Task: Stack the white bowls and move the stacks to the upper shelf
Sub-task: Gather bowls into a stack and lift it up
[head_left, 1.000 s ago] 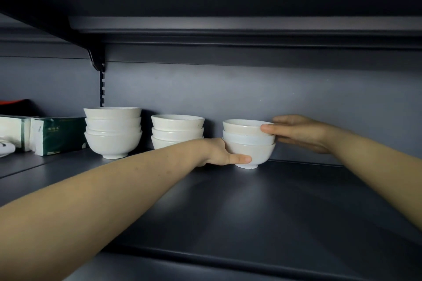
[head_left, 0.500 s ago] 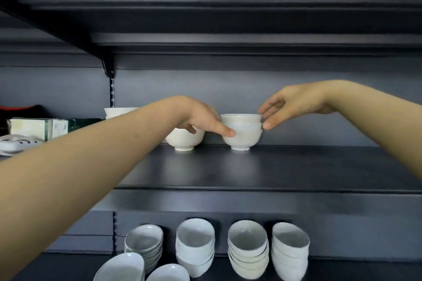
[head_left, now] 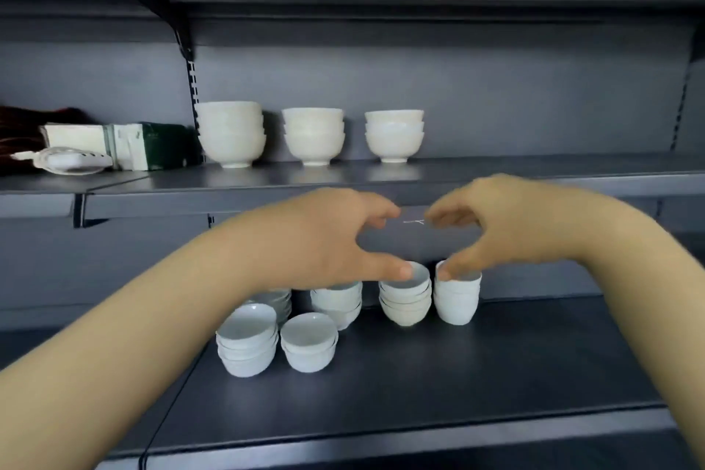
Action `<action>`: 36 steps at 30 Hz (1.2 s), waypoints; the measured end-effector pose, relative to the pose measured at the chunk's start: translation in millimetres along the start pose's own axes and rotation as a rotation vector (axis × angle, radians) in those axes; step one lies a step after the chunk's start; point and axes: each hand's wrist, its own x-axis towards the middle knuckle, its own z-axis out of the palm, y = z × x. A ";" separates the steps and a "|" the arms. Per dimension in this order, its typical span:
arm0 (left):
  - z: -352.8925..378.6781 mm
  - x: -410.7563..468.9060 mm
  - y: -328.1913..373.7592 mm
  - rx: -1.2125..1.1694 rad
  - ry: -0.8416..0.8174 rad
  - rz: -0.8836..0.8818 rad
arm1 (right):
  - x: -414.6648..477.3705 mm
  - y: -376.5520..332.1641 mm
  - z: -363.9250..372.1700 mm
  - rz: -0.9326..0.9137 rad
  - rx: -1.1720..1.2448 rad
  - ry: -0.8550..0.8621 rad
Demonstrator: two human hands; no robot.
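Three stacks of white bowls stand in a row on the upper shelf: a left stack, a middle stack and a right stack. On the lower shelf stand several more stacks, among them one and one at the back right, and two at the front. My left hand and my right hand hover empty, fingers curved apart, just above the back right stacks. My left hand hides part of another stack.
At the left end of the upper shelf lie a green and white box, a white power strip and something dark red. A slotted upright and a bracket run up the back wall.
Both hands let go of the right stack on the upper shelf and dropped to the lower shelf. My view tilted down, so the lower shelf stacks now show.
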 end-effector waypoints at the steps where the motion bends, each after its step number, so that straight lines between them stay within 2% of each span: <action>1: 11.5 -6.5 0.3 0.026 -0.038 -0.017 | -7.5 -0.5 13.4 0.001 0.001 -0.038; 8: 112.9 -16.1 -18.9 -0.015 -0.242 -0.194 | -22.4 25.9 110.9 0.090 0.136 -0.288; 16: 201.4 -8.9 -45.7 -0.196 -0.273 -0.419 | -20.2 76.3 169.8 0.096 0.340 -0.341; 25: 210.7 -22.6 -98.0 -0.171 -0.224 -0.614 | 28.0 81.9 212.3 -0.041 0.364 -0.377; 30: 203.9 -30.6 -151.1 -0.179 -0.183 -0.751 | 72.2 54.2 227.0 -0.075 0.343 -0.406; 36: 208.6 -36.4 -239.5 -0.285 -0.161 -0.835 | 132.7 -0.7 249.6 -0.088 0.373 -0.372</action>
